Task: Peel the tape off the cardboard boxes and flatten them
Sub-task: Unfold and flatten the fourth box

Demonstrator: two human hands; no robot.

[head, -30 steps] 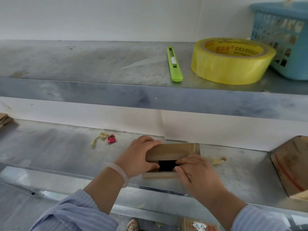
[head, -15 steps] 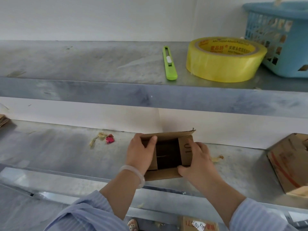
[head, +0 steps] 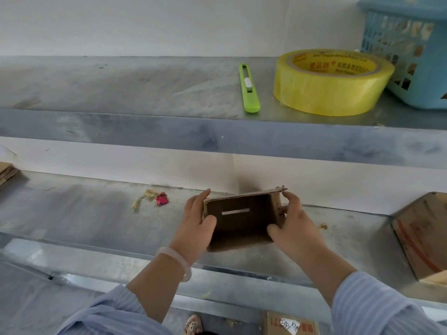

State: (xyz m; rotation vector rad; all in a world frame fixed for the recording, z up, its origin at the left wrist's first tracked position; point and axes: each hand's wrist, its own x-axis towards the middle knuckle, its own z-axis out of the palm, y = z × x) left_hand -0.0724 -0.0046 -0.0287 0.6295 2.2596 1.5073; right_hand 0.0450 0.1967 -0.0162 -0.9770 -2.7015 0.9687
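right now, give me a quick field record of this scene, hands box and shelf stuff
left hand: grips small cardboard box on its left side
right hand: grips its right side, thumb inside
box state: open toward camera, not flattened
upper shelf: green utility knife, yellow tape roll, blue basket
lower shelf: scraps, larger box at right

Green cutter (head: 249, 88), tape roll (head: 331, 90), blue basket (head: 411, 56) (upper shelf (head: 121, 93)).

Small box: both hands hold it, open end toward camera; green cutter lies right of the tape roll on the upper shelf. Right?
No: head view shows the green cutter left of the tape roll, not right. Rest stands.
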